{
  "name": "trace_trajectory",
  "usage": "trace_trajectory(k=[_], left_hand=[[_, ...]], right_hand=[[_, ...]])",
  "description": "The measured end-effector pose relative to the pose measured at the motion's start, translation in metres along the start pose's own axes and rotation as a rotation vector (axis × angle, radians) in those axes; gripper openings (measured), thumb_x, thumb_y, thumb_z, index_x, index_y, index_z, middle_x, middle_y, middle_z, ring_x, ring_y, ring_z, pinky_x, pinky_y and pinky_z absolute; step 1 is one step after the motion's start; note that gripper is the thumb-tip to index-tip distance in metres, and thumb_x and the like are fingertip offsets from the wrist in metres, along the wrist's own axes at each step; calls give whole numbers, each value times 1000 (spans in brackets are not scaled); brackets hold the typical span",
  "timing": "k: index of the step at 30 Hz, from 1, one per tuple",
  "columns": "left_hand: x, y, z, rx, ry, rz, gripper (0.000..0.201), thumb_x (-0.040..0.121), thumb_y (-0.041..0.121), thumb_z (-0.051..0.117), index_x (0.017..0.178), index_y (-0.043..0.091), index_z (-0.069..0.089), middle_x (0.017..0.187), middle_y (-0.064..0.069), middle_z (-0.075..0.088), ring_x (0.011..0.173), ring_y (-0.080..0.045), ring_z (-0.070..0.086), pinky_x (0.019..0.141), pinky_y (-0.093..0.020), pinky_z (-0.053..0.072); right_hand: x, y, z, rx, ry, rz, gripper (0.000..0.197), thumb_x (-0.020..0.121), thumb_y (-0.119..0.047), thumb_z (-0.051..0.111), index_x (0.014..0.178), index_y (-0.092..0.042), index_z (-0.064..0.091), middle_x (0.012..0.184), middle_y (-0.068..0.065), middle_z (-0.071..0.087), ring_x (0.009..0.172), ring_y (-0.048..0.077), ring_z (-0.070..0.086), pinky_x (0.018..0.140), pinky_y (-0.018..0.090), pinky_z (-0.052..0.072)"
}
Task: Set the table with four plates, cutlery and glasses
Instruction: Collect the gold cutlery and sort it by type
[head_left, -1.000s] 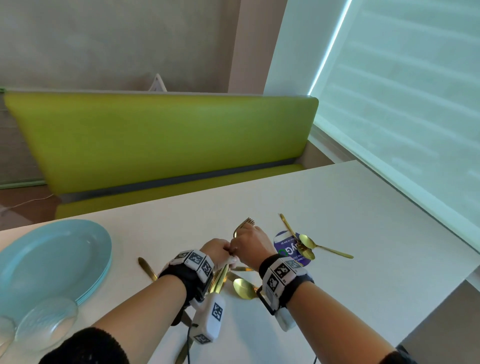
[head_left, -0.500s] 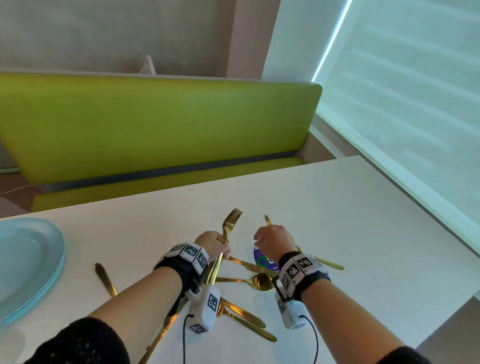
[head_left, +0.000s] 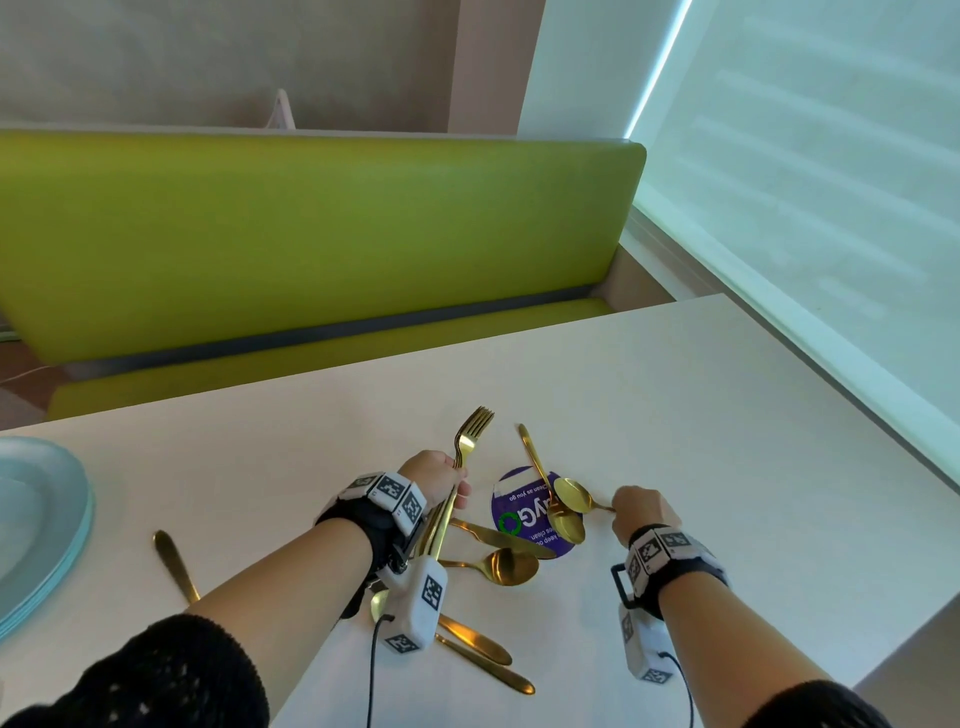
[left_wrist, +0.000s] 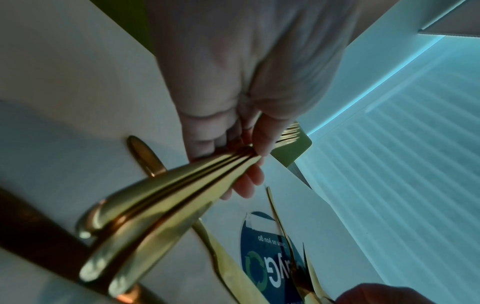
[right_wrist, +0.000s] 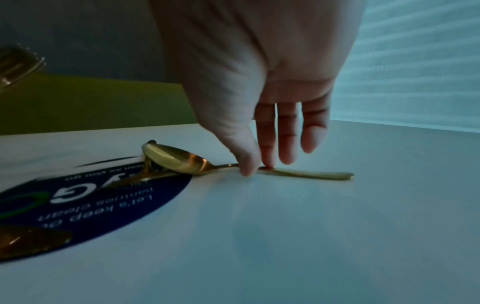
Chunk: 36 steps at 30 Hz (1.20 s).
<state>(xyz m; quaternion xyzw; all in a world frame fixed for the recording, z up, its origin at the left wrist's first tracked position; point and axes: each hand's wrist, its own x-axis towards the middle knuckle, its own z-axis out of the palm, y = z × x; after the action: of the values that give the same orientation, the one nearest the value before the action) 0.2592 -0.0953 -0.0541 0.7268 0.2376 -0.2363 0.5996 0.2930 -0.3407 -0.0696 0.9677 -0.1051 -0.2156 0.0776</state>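
Note:
My left hand (head_left: 441, 480) (left_wrist: 233, 131) grips a bundle of gold forks (head_left: 467, 441) (left_wrist: 161, 185), tines pointing away, above the white table (head_left: 727, 441). To its right, my right hand (head_left: 641, 512) (right_wrist: 255, 164) pinches the handle of a gold spoon (head_left: 571, 494) (right_wrist: 176, 159) that lies on the table, thumb and forefinger on the handle. That spoon's bowl rests over a second spoon (head_left: 569, 527) on a round blue sticker (head_left: 519, 512). A third spoon (head_left: 506, 566), a knife (head_left: 498, 538) and more gold handles (head_left: 483, 654) lie between my wrists. Light blue plates (head_left: 47, 519) are stacked at far left.
One gold handle (head_left: 174, 564) lies apart near the plates. A green bench (head_left: 311, 234) runs along the table's far side. A window with a blind (head_left: 831, 182) is on the right, close to the table's right edge.
My hands have parted: the left one kept the forks and lifted them slightly. The right hand moved right and down onto the spoon handle. The head view has shifted right.

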Motion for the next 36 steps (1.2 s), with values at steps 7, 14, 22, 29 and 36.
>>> trace_trajectory(k=[7, 14, 22, 29, 36], left_hand=[[5, 2, 11, 40, -14, 11, 19, 97, 13, 46, 80, 16, 53, 76, -2, 62, 70, -17, 61, 79, -36, 54], [8, 5, 13, 30, 15, 37, 19, 96, 13, 49, 78, 15, 56, 75, -1, 63, 71, -18, 62, 82, -38, 55], [6, 8, 8, -63, 26, 54, 11, 96, 15, 50, 92, 9, 58, 78, -2, 64, 69, -15, 63, 74, -29, 55], [-3, 7, -2, -95, 2, 62, 15, 96, 17, 50, 85, 10, 57, 77, -2, 63, 64, -13, 63, 62, -30, 55], [-9, 0, -14, 0, 10, 71, 17, 92, 28, 56, 80, 19, 61, 89, -11, 66, 102, -37, 67, 90, -52, 54]], right_hand=[[8, -1, 7, -52, 27, -19, 38, 92, -3, 37, 119, -15, 61, 120, 6, 62, 111, 24, 60, 86, 31, 49], [5, -10, -16, 125, 42, -51, 23, 94, -16, 47, 111, -16, 62, 113, 7, 65, 103, 24, 63, 82, 31, 50], [-18, -59, -59, 923, -257, -346, 15, 88, -17, 65, 74, -18, 59, 76, 0, 63, 55, 10, 53, 53, 19, 45], [-38, -94, -42, 1128, -526, -357, 20, 89, -15, 64, 74, -15, 52, 76, 2, 66, 38, 3, 47, 45, 17, 37], [-47, -108, -38, 1140, -543, -382, 19, 91, -15, 62, 74, -15, 53, 74, 2, 65, 36, 2, 47, 41, 16, 35]])
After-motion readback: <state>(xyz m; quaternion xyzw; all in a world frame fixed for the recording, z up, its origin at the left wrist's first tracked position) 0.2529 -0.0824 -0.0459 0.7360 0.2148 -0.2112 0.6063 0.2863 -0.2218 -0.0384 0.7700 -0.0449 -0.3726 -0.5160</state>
